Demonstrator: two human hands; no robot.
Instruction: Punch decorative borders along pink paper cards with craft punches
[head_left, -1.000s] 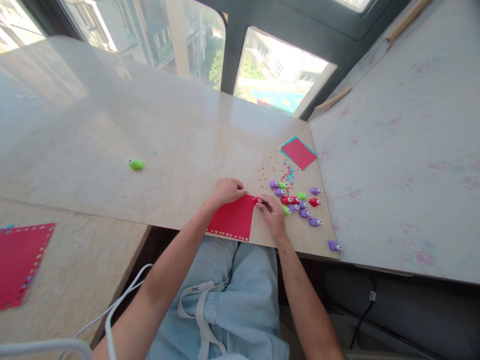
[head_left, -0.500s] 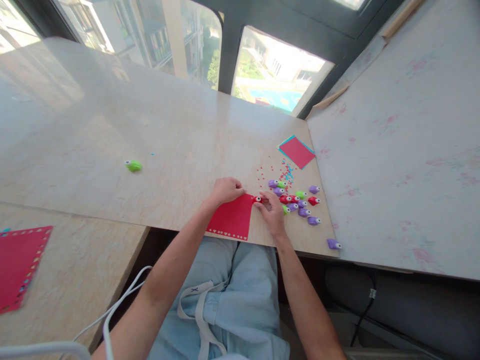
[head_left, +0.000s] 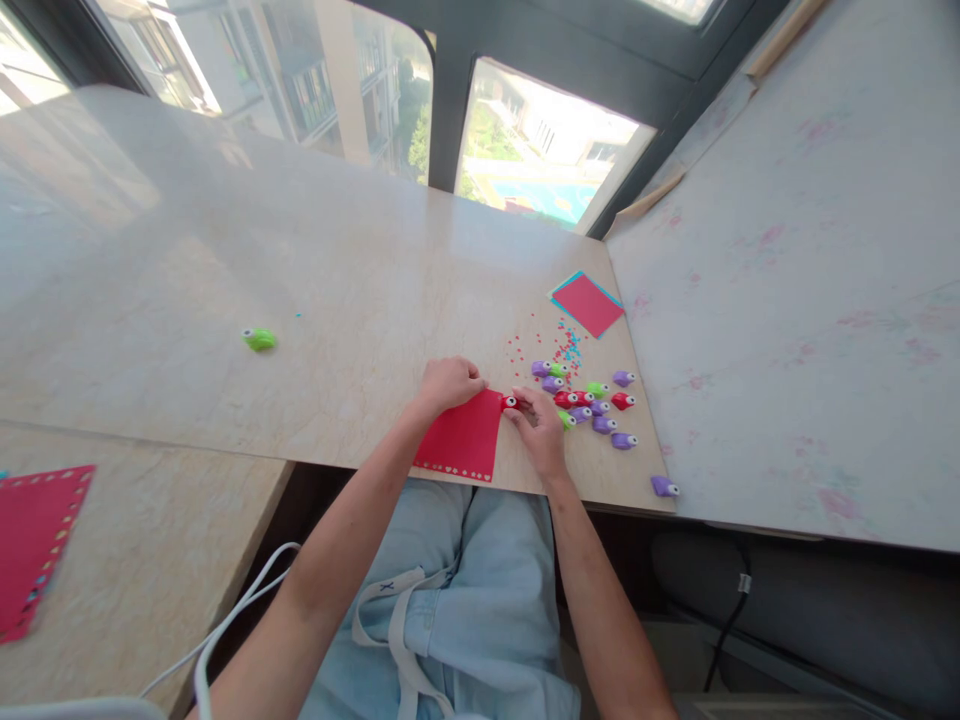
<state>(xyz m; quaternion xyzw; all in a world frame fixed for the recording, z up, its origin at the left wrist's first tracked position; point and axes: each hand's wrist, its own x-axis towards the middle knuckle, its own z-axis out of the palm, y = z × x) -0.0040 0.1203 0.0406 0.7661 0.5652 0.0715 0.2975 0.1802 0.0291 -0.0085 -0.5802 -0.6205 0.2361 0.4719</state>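
Note:
A red sheet of paper (head_left: 461, 435) lies at the counter's front edge, with small punched shapes along its near border. At its far edge my left hand (head_left: 451, 384) is closed, fingers pinched on the paper. My right hand (head_left: 538, 425) grips a small red paper punch (head_left: 510, 402) with a round eye, set at the sheet's far right corner. Whether the punch is pressed down I cannot tell. Just right of that hand lie several more punches, among them a purple punch (head_left: 604, 425), a green punch (head_left: 598, 389) and a red punch (head_left: 622, 401).
Tiny red and blue paper bits (head_left: 568, 350) are scattered beyond the punches. Farther back is a stack of coloured paper (head_left: 589, 305). One green punch (head_left: 259, 340) sits far left. Another red sheet (head_left: 45, 545) with a punched border lies on the lower-left surface. A white cable (head_left: 247, 595) hangs nearby.
The whole view has shifted slightly. Both hands keep their hold on the paper and the red punch, with no clear movement against the sheet.

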